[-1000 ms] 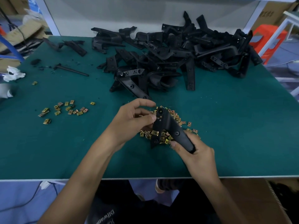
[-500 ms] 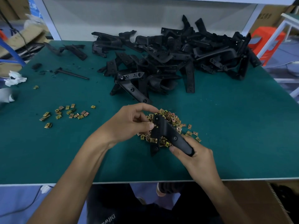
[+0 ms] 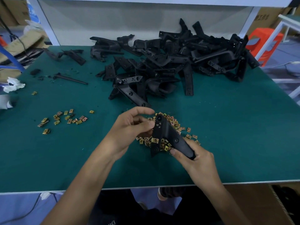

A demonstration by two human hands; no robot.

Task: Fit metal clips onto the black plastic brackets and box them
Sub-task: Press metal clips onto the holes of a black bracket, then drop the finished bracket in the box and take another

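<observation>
At the near edge of the tabletop (image 3: 235, 143), the right hand (image 3: 197, 161) has its grip clenched round the near end of a black bracket (image 3: 168, 135). Its thumb lies along the left side, and the other fingers are hidden behind the plastic. The bracket slants up and away from that grip, held above a heap of clips (image 3: 176, 125). A brass clip (image 3: 155, 140) sits on its short lower leg.

The left hand (image 3: 129, 130) meets the bracket's far end. Its thumb pinches the left edge, the index finger arches free above, and the other fingers curl beneath. Whether they also hold a clip is hidden.

Scattered clips (image 3: 65, 118) lie well to the left. Farthest back is a tangled pile of brackets (image 3: 170, 65), where single parts are hard to tell apart.
</observation>
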